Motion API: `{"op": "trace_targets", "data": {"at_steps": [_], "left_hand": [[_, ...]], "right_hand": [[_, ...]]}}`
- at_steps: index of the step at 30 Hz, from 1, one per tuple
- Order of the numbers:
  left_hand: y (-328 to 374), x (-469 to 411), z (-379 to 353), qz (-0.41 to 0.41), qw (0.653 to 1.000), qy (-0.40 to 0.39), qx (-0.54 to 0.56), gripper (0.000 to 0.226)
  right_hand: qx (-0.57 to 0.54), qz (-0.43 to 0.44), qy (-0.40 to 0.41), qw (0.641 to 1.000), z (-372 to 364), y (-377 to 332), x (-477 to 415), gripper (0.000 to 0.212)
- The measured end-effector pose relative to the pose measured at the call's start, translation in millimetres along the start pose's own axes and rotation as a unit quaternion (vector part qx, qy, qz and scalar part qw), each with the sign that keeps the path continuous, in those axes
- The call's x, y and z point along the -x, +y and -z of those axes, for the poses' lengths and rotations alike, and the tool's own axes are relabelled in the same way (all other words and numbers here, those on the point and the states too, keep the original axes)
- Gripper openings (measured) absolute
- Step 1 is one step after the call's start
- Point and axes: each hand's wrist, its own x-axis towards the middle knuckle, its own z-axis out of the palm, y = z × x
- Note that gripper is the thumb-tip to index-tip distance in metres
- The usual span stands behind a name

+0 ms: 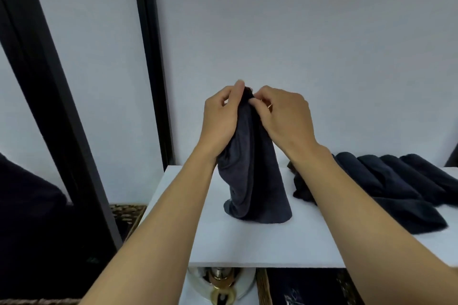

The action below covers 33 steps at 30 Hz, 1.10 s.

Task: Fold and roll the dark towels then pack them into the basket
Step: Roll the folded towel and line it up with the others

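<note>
Two hands: the left hand (219,116) and the right hand (285,114) are meeting at the top of one dark towel (250,176), slightly above the middle of my view.
Left hand: it is pinching the towel's top edge, thumb pointing up and fingers curling round the cloth.
Right hand: it is gripping the same edge from the 3 o'clock side, just beside the left, with a ring (270,106) showing on one finger.
Towel's place: it is hanging from both hands in loose folds, its bottom end reaching the white table (272,245) at 6 o'clock from the hands.
Rolled towels (386,181): several dark rolls are lying side by side on the table at 3 o'clock, apart from the held towel.
Woven basket (127,213): its rim is showing at 8 o'clock, just beside the table's left edge; I cannot tell what is lying inside.
Second woven rim (262,285): it is peeking out below the table's near edge at 5 o'clock.
</note>
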Motion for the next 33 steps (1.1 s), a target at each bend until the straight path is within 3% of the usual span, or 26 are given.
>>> {"op": "trace_targets", "data": {"at_steps": [3, 8, 14, 17, 22, 25, 27, 30, 33], "left_hand": [[3, 2, -10, 0.014, 1.000, -0.019, 0.001, 0.033], [10, 2, -20, 0.053, 0.996, -0.067, 0.004, 0.031], [13, 3, -28, 0.025, 0.999, -0.019, -0.025, 0.027], [18, 3, -31, -0.011, 0.998, 0.004, -0.059, 0.023], [16, -6, -28, -0.001, 0.982, 0.019, -0.186, 0.024], [16, -10, -24, 0.000, 0.976, 0.063, -0.210, 0.027], [19, -9, -28, -0.004, 0.980, 0.043, -0.193, 0.023], [22, -5, -34, 0.009, 0.988, -0.013, -0.154, 0.009], [25, -1, -27, 0.045, 0.992, -0.060, -0.104, 0.013]], "right_hand": [[0.090, 0.031, 0.006, 0.995, 14, 8, 3, 0.026], [0.052, 0.011, 0.024, 0.998, 29, 18, 5, 0.016], [-0.153, -0.061, -0.003, 0.986, 36, 26, 4, 0.002], [-0.209, -0.061, -0.041, 0.975, 39, 25, 0, 0.005], [-0.091, -0.012, -0.045, 0.995, 45, 30, -9, 0.005], [-0.103, -0.030, -0.041, 0.993, 52, 33, -10, 0.006], [-0.203, -0.071, -0.087, 0.973, 52, 27, -7, 0.011], [-0.352, -0.165, -0.134, 0.912, 48, 19, 0, 0.033], [-0.440, -0.223, -0.163, 0.854, 44, 26, 2, 0.025]]}}
